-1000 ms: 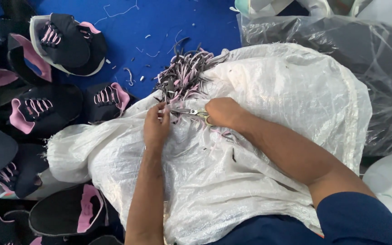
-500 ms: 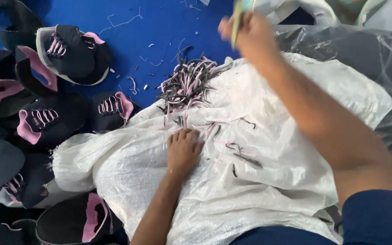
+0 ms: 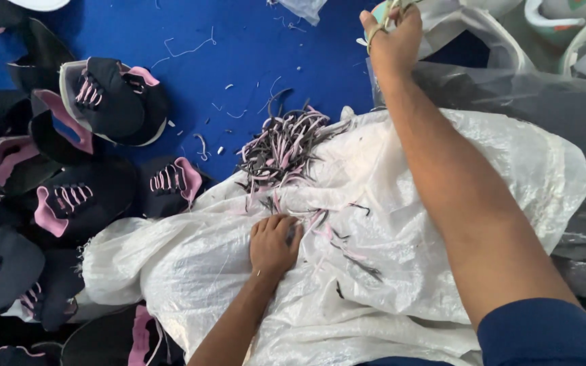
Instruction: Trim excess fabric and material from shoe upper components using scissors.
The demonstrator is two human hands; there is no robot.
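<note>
Woven sack (image 3: 442, 203) spread across centre and right, over the lap. Heap of cut lace scraps (image 3: 283, 146) on sack's far left edge, a few loose scraps trailing nearer. Left hand (image 3: 274, 242) flat on sack, just near side of heap. Right hand (image 3: 393, 37) far off at top, beyond sack, gripping small snips (image 3: 382, 20). Plastic bag (image 3: 544, 108) behind and right of sack. Shoe uppers (image 3: 113, 102) piled left of sack on floor mat (image 3: 252, 47); thread bits scattered on mat between.
</note>
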